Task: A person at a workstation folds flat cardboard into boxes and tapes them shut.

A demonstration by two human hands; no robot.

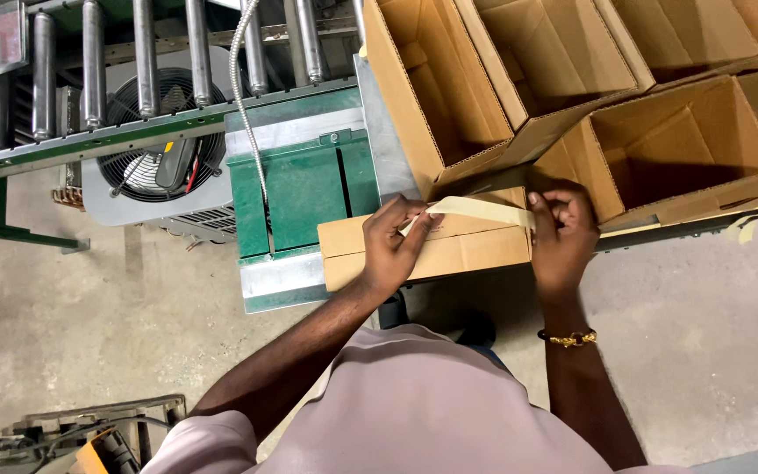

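A strip of tan tape (pixel 477 210) is stretched between my two hands. My left hand (pixel 394 247) pinches its left end, and my right hand (pixel 561 230) holds its right end. Both hands hover over a flat brown cardboard box (pixel 467 250) that lies across the near edge of a green and grey metal table (pixel 296 189). A gold bracelet (pixel 569 337) circles my right wrist.
Several open cardboard boxes (pixel 677 149) stand in a row behind the hands, from centre to right. A roller conveyor (pixel 142 61) runs along the top left, with a fan unit (pixel 160 145) beneath it. Concrete floor (pixel 89 325) lies below. Some equipment (pixel 89 439) sits at the bottom left.
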